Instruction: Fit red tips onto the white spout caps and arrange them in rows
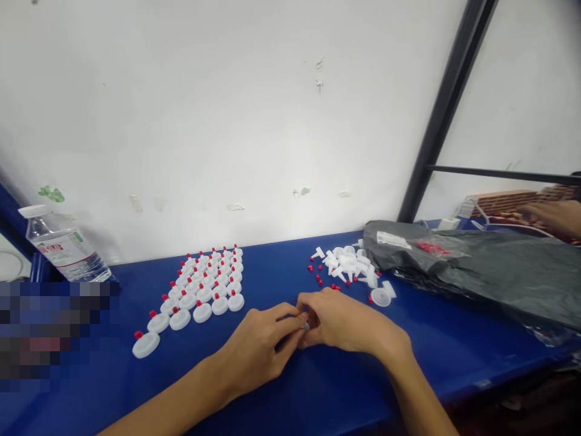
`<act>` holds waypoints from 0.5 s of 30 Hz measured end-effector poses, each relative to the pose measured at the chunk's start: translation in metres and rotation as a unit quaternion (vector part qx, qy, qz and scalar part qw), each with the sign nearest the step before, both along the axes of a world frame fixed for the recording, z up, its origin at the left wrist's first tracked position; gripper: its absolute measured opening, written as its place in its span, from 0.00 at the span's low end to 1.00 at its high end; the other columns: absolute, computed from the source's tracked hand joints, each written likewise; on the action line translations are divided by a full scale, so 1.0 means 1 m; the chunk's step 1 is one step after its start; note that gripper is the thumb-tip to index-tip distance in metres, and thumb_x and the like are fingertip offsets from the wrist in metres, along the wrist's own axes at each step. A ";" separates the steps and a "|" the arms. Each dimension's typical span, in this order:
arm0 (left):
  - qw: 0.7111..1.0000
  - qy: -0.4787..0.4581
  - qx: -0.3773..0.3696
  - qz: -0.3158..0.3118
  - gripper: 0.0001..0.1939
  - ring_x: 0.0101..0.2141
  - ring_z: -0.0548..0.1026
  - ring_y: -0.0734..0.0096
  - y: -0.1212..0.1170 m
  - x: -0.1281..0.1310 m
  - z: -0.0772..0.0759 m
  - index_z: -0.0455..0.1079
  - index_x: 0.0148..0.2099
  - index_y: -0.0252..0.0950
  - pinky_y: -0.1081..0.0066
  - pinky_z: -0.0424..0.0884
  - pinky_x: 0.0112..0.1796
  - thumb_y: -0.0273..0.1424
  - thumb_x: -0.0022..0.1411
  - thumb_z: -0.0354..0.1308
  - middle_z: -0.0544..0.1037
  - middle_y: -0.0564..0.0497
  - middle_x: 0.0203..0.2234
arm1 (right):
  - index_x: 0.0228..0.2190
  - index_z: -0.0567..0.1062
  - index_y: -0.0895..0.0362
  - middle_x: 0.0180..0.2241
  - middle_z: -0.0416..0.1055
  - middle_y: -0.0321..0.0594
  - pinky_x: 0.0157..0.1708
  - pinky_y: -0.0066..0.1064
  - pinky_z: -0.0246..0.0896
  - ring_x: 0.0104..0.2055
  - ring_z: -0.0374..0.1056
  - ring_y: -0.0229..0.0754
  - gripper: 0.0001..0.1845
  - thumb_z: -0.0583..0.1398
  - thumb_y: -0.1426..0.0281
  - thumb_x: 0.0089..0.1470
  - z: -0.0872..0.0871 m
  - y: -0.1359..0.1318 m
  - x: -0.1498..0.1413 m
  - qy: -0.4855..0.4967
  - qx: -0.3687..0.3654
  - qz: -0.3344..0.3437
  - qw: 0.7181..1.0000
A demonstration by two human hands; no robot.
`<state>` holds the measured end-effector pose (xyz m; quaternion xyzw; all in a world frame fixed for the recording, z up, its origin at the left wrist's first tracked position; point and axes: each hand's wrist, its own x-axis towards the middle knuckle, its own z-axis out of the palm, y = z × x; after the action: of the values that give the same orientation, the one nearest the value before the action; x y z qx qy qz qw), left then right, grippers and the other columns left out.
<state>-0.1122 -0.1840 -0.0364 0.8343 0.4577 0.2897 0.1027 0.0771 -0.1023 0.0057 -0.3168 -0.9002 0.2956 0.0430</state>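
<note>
My left hand (267,339) and my right hand (336,321) meet over the blue table, fingertips together. Between them a bit of a small white plastic piece (307,326) shows; the fingers hide most of it. Left of my hands stand rows of round white caps with red tips (204,293). Beyond my right hand lies a heap of loose white nozzle pieces (347,261), with several small red tips (319,280) scattered around it. One white round cap (380,297) lies at the near side of the heap.
A dark grey plastic bag (454,266) covers the table's right side, with a small clear bag of red pieces (433,247) on it. A clear bottle (68,248) leans at the left. Another person's hand (556,217) is at far right, behind a black post (442,115).
</note>
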 end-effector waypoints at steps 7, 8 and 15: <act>1.000 -0.016 -0.020 0.012 0.11 0.37 0.79 0.69 0.007 -0.008 0.003 0.79 0.44 0.39 0.73 0.71 0.39 0.30 0.71 0.54 0.82 0.49 0.37 | 0.38 0.76 0.51 0.29 0.75 0.31 0.27 0.26 0.54 0.32 0.70 0.39 0.17 0.71 0.62 0.47 -0.004 0.006 0.007 0.005 -0.053 0.012 0.998; 0.999 -0.011 -0.027 0.019 0.11 0.36 0.79 0.69 0.007 -0.010 0.006 0.79 0.41 0.38 0.73 0.71 0.38 0.30 0.71 0.55 0.82 0.49 0.35 | 0.40 0.77 0.50 0.29 0.75 0.31 0.27 0.26 0.54 0.32 0.70 0.40 0.17 0.71 0.62 0.47 -0.005 0.007 0.008 0.006 -0.052 0.010 0.999; 0.989 0.034 -0.056 0.131 0.07 0.34 0.78 0.68 -0.010 -0.032 0.018 0.79 0.38 0.39 0.72 0.69 0.37 0.29 0.67 0.60 0.82 0.52 0.33 | 0.44 0.77 0.49 0.30 0.75 0.33 0.30 0.28 0.56 0.35 0.70 0.42 0.15 0.65 0.62 0.55 -0.010 0.010 0.007 0.024 -0.029 0.005 0.999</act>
<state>-0.1446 -0.1941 -0.0188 0.7692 0.5820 0.2462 0.0947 0.0843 -0.0922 -0.0041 -0.3068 -0.8914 0.3293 0.0535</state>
